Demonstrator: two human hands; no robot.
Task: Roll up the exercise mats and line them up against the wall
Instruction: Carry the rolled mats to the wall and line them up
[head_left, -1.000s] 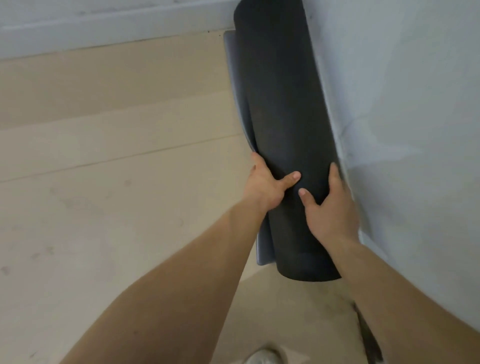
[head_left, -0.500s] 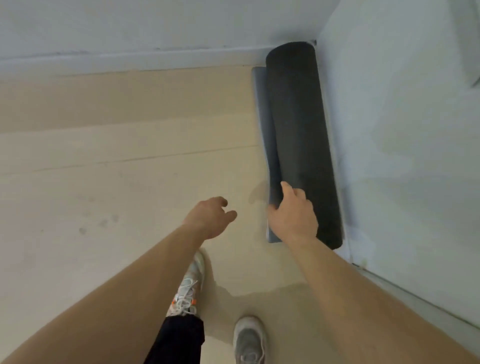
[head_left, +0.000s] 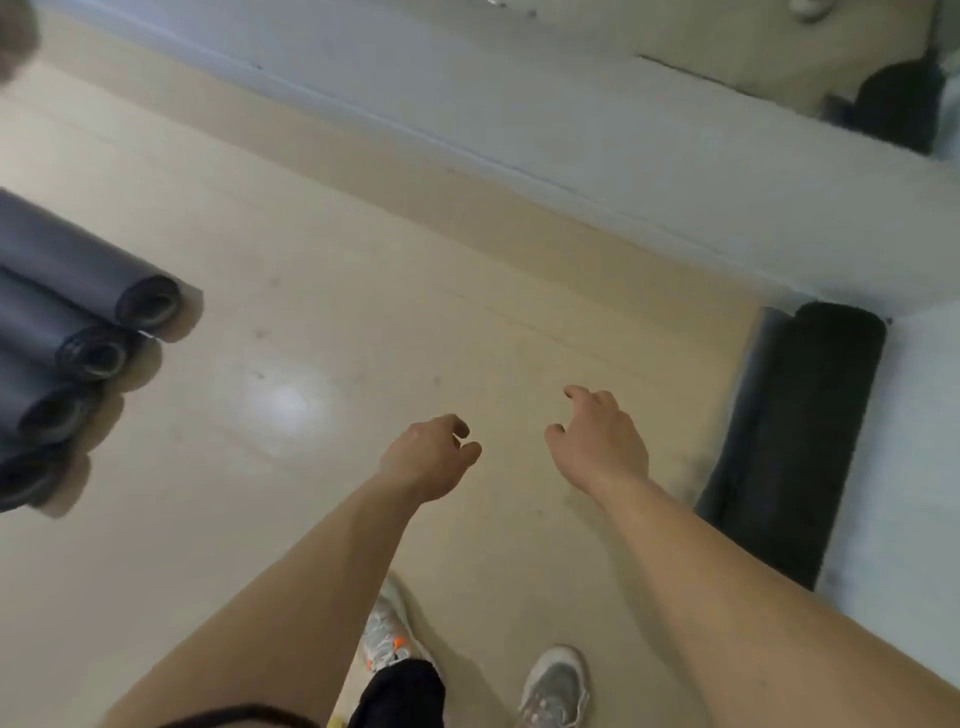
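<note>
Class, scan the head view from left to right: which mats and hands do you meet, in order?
Row of rolled grey-blue exercise mats → left hand → right hand → dark grey rolled mat lying along the pale wall.

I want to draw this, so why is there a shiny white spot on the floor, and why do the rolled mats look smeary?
Head view: the white spot is glare, light bouncing off the glossy floor; the rolled mats at the left edge are smeared by motion blur, probably a moving camera; the dark mat by the wall looks soft too.
</note>
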